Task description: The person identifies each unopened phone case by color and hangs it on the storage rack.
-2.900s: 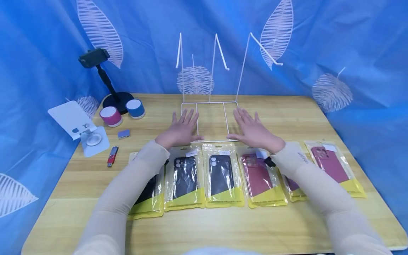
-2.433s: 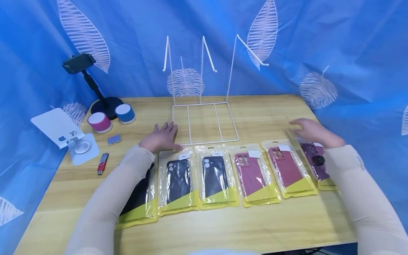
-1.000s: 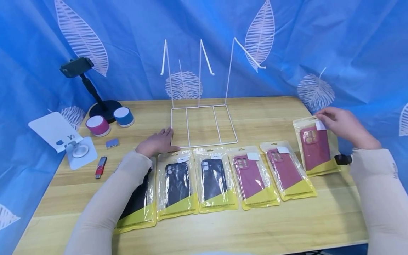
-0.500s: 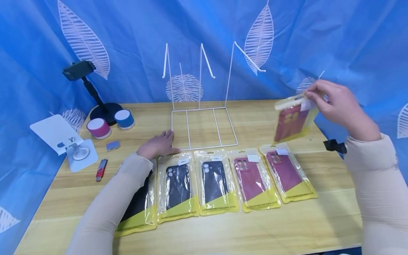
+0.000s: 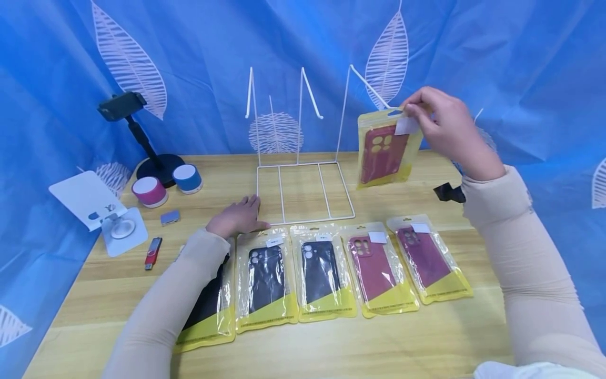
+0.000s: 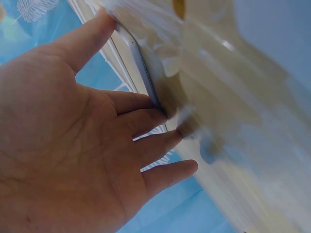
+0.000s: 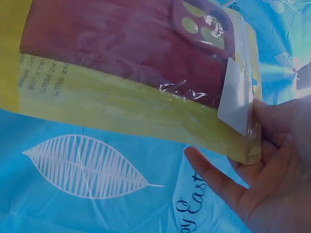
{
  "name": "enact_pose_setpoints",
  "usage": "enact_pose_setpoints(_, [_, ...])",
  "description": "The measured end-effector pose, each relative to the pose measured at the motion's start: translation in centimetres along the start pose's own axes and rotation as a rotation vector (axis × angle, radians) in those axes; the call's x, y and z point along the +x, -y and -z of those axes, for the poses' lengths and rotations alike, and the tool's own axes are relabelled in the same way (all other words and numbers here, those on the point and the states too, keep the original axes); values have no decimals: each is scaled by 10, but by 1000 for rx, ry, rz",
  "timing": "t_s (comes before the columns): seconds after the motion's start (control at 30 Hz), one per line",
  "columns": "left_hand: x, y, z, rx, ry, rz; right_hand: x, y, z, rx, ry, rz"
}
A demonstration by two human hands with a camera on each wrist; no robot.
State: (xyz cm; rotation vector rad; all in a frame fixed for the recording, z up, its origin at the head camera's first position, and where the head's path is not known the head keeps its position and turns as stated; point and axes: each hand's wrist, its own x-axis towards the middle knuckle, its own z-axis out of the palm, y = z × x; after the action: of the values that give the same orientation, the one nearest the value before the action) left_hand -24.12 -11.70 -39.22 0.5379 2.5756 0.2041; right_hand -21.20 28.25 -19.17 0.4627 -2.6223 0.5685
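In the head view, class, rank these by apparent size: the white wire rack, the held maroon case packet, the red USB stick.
1. white wire rack
2. maroon case packet, pinched by the right hand
3. red USB stick

No ties; nearness changes nothing.

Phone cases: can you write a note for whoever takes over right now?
Right hand pinches the top of a maroon packaged case, held up by the right hook of the white wire rack; not hung yet.
Left hand lies flat on the table at the rack's base corner.
Three black cases and two maroon cases lie in a row in front.
Nothing hangs on the hooks.
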Motion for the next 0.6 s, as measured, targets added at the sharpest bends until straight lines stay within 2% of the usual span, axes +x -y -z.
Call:
enact_pose_setpoints(0.2, [-1, 0, 1, -7, 5, 5, 14, -2, -9, 33, 18, -82])
enact_pose_setpoints(0.43, [-4, -2, 2, 2, 8, 8, 32, -8, -23, 74, 67, -86])
enact_pose_setpoints(0.6, [-4, -3, 1, -3, 5, 11, 48, -11, -31, 76, 80, -135])
